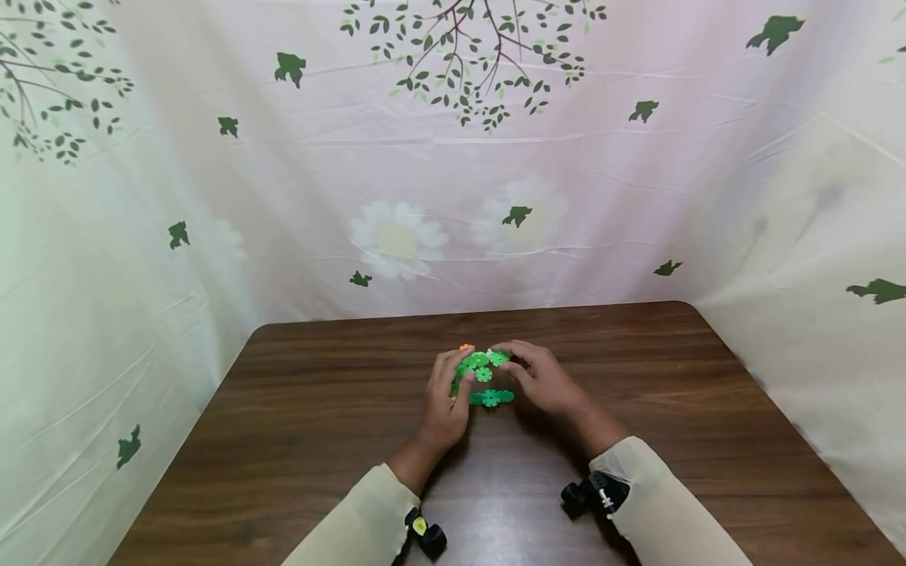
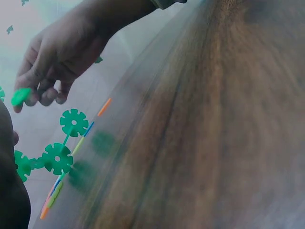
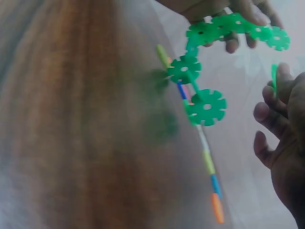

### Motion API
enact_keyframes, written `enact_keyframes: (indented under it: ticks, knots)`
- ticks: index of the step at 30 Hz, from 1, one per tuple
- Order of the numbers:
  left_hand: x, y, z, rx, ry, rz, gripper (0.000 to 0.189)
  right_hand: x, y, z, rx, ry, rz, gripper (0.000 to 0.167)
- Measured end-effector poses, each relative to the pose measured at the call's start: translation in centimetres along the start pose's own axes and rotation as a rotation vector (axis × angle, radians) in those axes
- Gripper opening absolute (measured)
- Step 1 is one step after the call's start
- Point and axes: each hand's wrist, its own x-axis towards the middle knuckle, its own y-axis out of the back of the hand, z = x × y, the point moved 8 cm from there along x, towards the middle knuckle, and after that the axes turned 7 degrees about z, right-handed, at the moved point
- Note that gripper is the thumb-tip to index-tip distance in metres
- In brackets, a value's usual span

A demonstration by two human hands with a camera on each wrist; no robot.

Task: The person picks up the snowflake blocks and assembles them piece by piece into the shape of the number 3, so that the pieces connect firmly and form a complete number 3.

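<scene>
Your left hand [image 1: 446, 401] grips a curved chain of interlocking green notched discs [image 3: 177, 72], thumb on one side and fingers on the other, over the wood-grain tabletop [image 1: 325, 393]. Your right hand [image 1: 548, 383] pinches a single green disc [image 2: 21, 96] between thumb and forefinger; in the right wrist view it sits nearly edge-on, just beside one end of the chain and apart from it. Beyond the chain, a row of coloured pieces [image 3: 208, 162] lies on the table, seen edge-on. Behind everything hangs a leaf-printed curtain [image 1: 297, 196].
</scene>
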Motion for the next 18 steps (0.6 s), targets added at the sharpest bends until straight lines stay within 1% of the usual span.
enact_keyframes:
  ticks: [4, 8, 11, 18]
  knots:
    - [0.0, 0.0, 0.0, -0.001, -0.010, 0.001, 0.046, 0.1, 0.6, -0.6, -0.015, -0.017, -0.051, 0.034]
    - [0.0, -0.1, -0.2, -0.006, -0.002, -0.001, 0.046, 0.3, 1.1, -0.9, -0.019, -0.044, -0.081, 0.033]
    - [0.0, -0.1, -0.3, -0.008, 0.014, -0.002, 0.045, 0.4, 1.2, -1.0, -0.001, -0.060, -0.090, 0.031]
    - [0.0, -0.1, -0.3, -0.007, 0.008, -0.013, 0.046, 0.5, 1.3, -1.4, -0.009, -0.067, -0.079, 0.031]
